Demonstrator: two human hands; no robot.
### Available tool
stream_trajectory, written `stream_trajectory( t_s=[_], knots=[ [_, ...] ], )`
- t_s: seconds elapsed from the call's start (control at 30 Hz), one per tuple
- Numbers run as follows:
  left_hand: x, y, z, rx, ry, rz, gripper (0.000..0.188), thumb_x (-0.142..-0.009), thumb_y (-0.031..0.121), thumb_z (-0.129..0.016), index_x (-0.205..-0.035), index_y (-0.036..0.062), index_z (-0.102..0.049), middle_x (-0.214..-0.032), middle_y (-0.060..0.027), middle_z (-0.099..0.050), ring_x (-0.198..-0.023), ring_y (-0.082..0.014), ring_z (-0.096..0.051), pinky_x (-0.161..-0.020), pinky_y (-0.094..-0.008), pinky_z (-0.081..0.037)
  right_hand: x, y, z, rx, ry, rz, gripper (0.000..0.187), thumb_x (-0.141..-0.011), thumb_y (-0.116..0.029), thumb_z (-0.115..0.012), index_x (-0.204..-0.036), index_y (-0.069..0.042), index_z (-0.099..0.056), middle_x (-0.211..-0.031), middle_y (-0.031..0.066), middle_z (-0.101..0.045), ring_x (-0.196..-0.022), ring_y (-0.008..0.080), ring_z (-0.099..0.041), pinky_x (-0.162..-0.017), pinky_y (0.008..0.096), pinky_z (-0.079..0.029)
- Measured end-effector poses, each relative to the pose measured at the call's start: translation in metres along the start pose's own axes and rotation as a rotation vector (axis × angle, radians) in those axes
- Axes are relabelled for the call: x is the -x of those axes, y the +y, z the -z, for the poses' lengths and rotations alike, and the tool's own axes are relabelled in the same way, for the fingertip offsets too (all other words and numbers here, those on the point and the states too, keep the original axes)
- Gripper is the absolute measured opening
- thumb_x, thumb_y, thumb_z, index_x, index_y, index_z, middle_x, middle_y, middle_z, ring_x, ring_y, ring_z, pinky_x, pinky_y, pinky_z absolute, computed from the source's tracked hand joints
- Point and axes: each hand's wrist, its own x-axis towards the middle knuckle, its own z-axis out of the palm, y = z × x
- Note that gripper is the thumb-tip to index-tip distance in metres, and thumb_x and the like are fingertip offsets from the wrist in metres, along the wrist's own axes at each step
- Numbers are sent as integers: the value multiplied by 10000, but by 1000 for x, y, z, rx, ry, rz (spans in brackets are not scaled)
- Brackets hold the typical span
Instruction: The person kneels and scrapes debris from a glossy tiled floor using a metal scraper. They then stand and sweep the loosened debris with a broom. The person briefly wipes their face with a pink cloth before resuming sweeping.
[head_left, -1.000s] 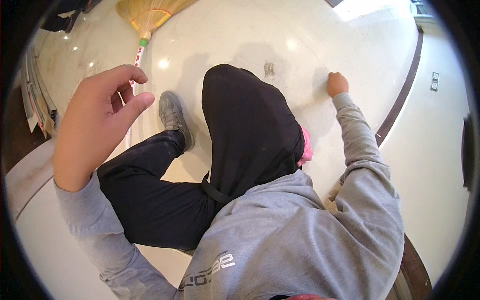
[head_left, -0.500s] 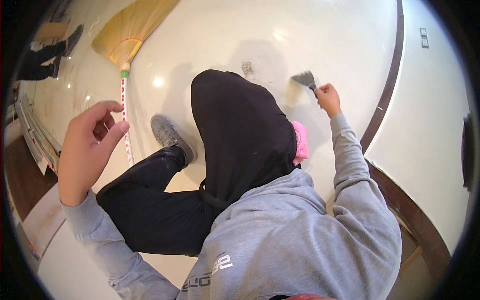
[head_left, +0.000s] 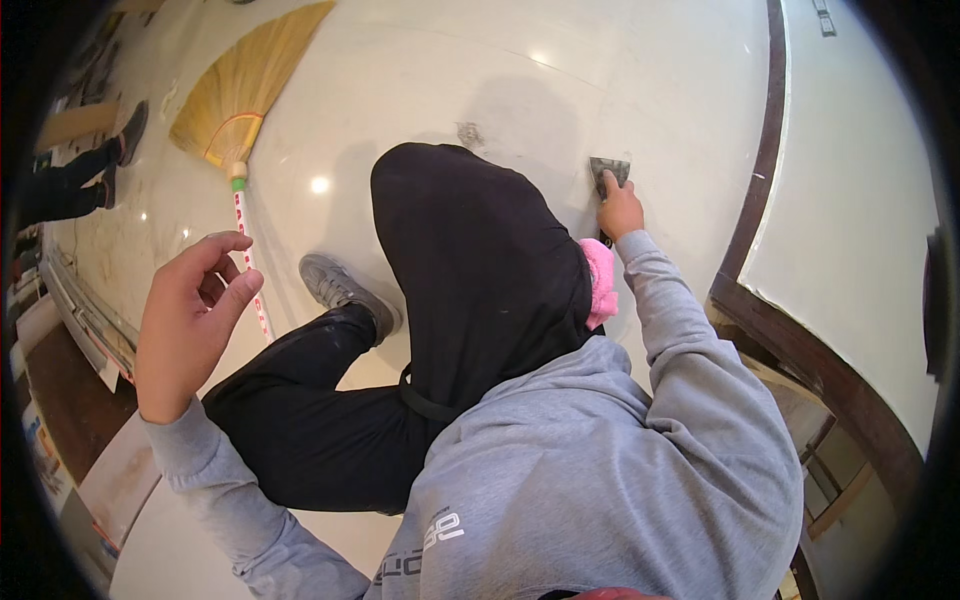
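Note:
My right hand (head_left: 621, 210) grips a scraper (head_left: 608, 172) with a wide dark blade, its fingers pointing forward along the tool. The blade is against or just above the pale glossy floor (head_left: 690, 130); I cannot tell which. Left of it, beyond my knee, a dark scuffed patch (head_left: 469, 134) marks the floor. My left hand (head_left: 200, 310) hangs in the air above my bent leg, fingers loosely curled, thumb and forefinger apart, with nothing between them. Behind that hand a straw broom (head_left: 235, 90) lies on the floor, its printed white handle partly hidden.
A pink cloth (head_left: 600, 283) shows beside my right hip. A dark strip (head_left: 765, 160) borders the floor on the right, next to a white panel (head_left: 850, 200). At far left are another person's legs (head_left: 85, 180) and stacked boards (head_left: 85, 310).
My right hand has drawn in to the left, and the scraper has turned so its blade points forward, forefinger stretched toward it. My left hand keeps its loose curl; the view has shifted slightly.

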Motion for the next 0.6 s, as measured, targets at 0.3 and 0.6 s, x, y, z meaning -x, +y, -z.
stream_trajectory(
  t_s=[0.3, 0.6],
  knots=[
    [-1, 6, -3, -87, -7, -33, 280, -832, 60, -676, -1100, 2, -616, -737, 14, -484, -623, -52, -411, -575, -222, -362, -3, 12, -35, -80, -2, -153, 681, -788, -227, -635, -1411, -190, -362, -1143, 250, -509, -971, 422, -607, -835, 474, -517],
    [-4, 2, -5, -61, -3, -67, 321, -805, 79, -685, -1112, 7, -622, -749, -39, -543, -625, -114, -447, -606, -260, -414, -3, 25, 13, 90, 74, -105, 537, -800, -183, -566, -1334, -166, -515, -1386, 292, -375, -989, 431, -605, -874, 464, -508]
  ],
)
